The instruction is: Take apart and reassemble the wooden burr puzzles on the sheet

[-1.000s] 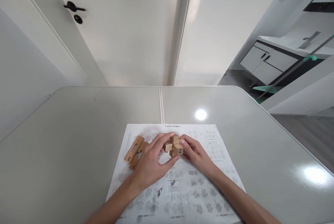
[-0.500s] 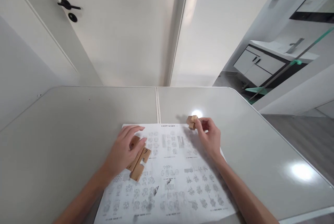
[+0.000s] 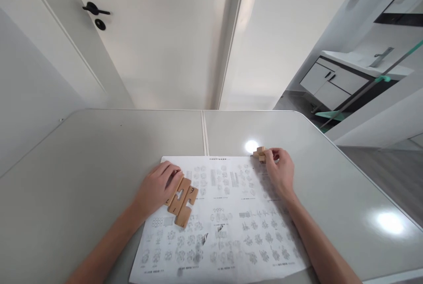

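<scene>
Pale worktop [image 3: 99, 151] in front of a white door [image 3: 158, 46]; printed sheet [image 3: 218, 207] lying on it. Block cluster [image 3: 261, 153] at the sheet's far right corner, right hand's [image 3: 280, 171] grip clamped on it, thumb against fingers. Judged part done: cluster looks joined, while flat wooden pieces [image 3: 185, 208], at least three, lie unjoined side by side on the sheet's left part. Left hand [image 3: 157, 189] curls over the outermost; cannot tell if that grip is pinched. Cluster: one stub points toward the sheet's left side, long axis unclear. Flat pieces: long axes slant, far ends leaning toward the sheet's right edge.
</scene>
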### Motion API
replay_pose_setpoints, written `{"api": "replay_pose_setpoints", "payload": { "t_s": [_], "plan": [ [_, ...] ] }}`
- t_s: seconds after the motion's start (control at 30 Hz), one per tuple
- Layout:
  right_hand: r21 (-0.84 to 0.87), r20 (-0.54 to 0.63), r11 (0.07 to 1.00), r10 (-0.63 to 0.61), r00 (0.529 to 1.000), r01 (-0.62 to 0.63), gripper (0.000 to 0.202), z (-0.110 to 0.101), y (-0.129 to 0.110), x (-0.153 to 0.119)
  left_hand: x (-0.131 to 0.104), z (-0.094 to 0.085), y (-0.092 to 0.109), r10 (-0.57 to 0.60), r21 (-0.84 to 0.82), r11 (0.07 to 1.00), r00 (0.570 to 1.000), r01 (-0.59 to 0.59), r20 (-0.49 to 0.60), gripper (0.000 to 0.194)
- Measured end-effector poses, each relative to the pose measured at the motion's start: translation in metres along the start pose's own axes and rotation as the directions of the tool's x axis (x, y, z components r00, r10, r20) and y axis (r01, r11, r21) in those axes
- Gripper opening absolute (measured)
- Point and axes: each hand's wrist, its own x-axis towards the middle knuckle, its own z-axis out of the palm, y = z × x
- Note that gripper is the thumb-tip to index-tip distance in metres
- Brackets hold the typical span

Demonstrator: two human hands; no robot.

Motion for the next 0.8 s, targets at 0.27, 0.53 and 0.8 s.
{"api": "replay_pose_setpoints", "payload": {
  "t_s": [0.27,0.53,0.8],
  "plan": [
    [0.045,-0.192,0.947,-0.305,0.933,0.318,0.018,-0.004,-0.023,-0.013,-0.002,-0.003,0.0,-0.124,0.033,0.992,0.992,0.123,0.037,0.03],
    [0.438,0.514,0.695,-0.714,0.476,0.57,0.036,0.0,-0.077,-0.087,-0.005,-0.024,0.002,-0.15,0.195,0.975,0.967,0.11,0.204,0.046],
    [0.358,0.587,0.78,-0.615,0.526,0.512,0.093,0.013,-0.087,-0.121,0.002,0.005,0.047,-0.111,0.144,0.986,0.964,0.078,0.24,0.037]
  ]
}}
